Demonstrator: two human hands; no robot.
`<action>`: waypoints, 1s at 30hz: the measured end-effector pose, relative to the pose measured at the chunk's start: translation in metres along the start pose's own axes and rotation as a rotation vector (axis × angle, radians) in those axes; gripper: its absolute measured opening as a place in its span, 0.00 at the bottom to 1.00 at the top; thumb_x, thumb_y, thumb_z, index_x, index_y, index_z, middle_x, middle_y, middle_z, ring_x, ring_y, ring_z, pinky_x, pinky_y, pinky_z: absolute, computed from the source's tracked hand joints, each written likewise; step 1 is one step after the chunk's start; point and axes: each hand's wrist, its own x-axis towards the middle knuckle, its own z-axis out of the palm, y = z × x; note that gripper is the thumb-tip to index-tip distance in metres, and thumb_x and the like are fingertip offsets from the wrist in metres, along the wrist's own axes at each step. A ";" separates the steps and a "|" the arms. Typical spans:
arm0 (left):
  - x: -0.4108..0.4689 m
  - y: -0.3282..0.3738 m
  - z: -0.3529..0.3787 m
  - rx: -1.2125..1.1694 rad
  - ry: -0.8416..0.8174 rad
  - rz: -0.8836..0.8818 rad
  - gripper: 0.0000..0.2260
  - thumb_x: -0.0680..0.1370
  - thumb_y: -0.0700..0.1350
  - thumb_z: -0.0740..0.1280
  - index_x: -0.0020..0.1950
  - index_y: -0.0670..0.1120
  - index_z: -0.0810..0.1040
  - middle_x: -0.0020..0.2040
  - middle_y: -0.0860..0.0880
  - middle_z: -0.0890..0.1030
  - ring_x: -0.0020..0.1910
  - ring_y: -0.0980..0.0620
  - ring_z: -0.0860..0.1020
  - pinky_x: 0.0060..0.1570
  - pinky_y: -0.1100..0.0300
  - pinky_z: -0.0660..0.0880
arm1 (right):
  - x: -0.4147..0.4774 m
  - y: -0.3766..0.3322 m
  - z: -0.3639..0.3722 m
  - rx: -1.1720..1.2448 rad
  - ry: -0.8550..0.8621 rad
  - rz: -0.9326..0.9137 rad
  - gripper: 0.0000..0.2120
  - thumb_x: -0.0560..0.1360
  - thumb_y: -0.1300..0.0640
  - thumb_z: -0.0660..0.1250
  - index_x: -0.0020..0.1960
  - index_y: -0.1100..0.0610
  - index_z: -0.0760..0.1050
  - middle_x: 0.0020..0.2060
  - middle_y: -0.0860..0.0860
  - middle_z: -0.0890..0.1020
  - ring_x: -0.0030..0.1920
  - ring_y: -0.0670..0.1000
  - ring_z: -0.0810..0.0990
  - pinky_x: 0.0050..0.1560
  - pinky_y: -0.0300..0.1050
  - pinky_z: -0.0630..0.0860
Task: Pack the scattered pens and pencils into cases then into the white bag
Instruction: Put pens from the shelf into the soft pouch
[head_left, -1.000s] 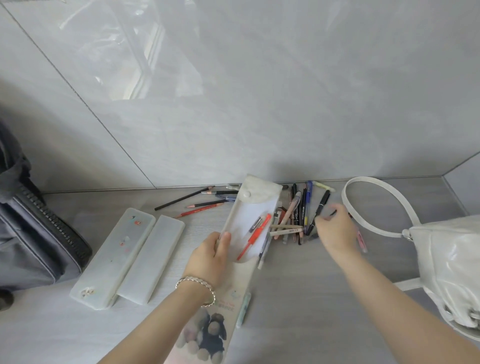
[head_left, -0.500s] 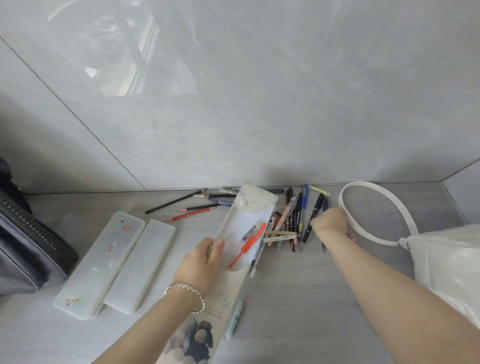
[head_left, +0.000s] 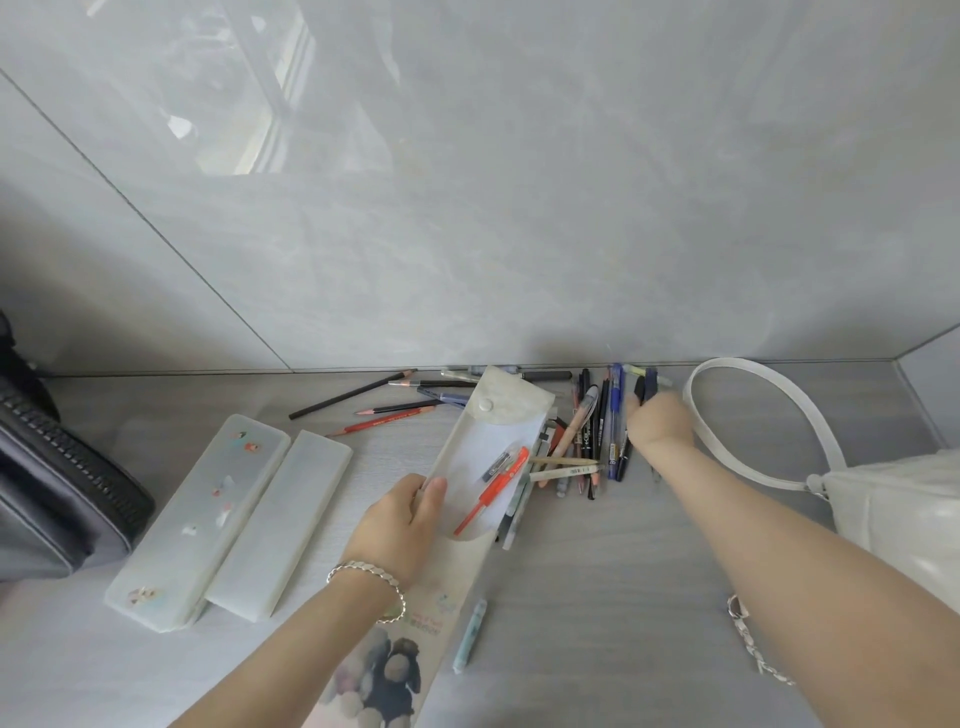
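1. Frosted plastic is what the left hand (head_left: 400, 525) is gripping. I am watching it hold a soft snap-flap pouch (head_left: 493, 426) by its near end, over the grey counter (head_left: 623, 597). The thumb is pressing on the front and the other fingers are hiding behind.
2. Inside that pouch an orange-red pen (head_left: 493, 486) is lying slantwise, with a short grey piece beside it. The flap is lying open at the far end.
3. The right hand (head_left: 660, 423) is reaching over the pile of pens (head_left: 597, 436) just right of the pouch, near the wall. It is blurring in my feed. I am seeing its fingers curled at a dark pen (head_left: 643, 387), but I cannot tell whether they are actually gripping it.
4. Loose pencils are lying left of the flap, a red pencil (head_left: 384, 420) and a black pencil (head_left: 353, 396) among them.
5. Two hard cases are sitting side by side at the left, the stickered case (head_left: 208, 509) touching the plain case (head_left: 283, 519).
6. The white bag (head_left: 909, 499) is resting at the right edge, its strap (head_left: 769, 405) looping toward the pile.
7. A pale green pen (head_left: 470, 636) is lying alone near me, beside a long printed case (head_left: 395, 670) under the left forearm.
8. A dark grey bag (head_left: 52, 493) is sitting at the far left.
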 end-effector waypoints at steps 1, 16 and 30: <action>0.000 0.000 0.000 0.004 -0.004 0.002 0.15 0.80 0.53 0.54 0.36 0.48 0.68 0.32 0.52 0.72 0.34 0.52 0.70 0.36 0.58 0.65 | -0.003 0.000 0.000 -0.065 -0.034 -0.019 0.19 0.79 0.53 0.57 0.37 0.66 0.70 0.48 0.67 0.79 0.54 0.64 0.78 0.45 0.49 0.71; -0.010 0.001 -0.003 -0.017 -0.010 -0.006 0.17 0.80 0.53 0.54 0.34 0.48 0.64 0.31 0.52 0.69 0.32 0.53 0.67 0.32 0.59 0.63 | -0.080 -0.028 -0.030 0.390 -0.162 -0.282 0.14 0.79 0.60 0.54 0.36 0.60 0.70 0.23 0.47 0.75 0.28 0.47 0.75 0.35 0.39 0.71; -0.030 0.011 -0.002 -0.047 -0.031 0.138 0.16 0.80 0.53 0.54 0.40 0.45 0.72 0.32 0.52 0.72 0.33 0.55 0.70 0.35 0.63 0.65 | -0.189 -0.044 -0.008 0.999 -0.452 -0.459 0.14 0.73 0.68 0.67 0.51 0.51 0.72 0.44 0.52 0.81 0.47 0.47 0.81 0.50 0.36 0.75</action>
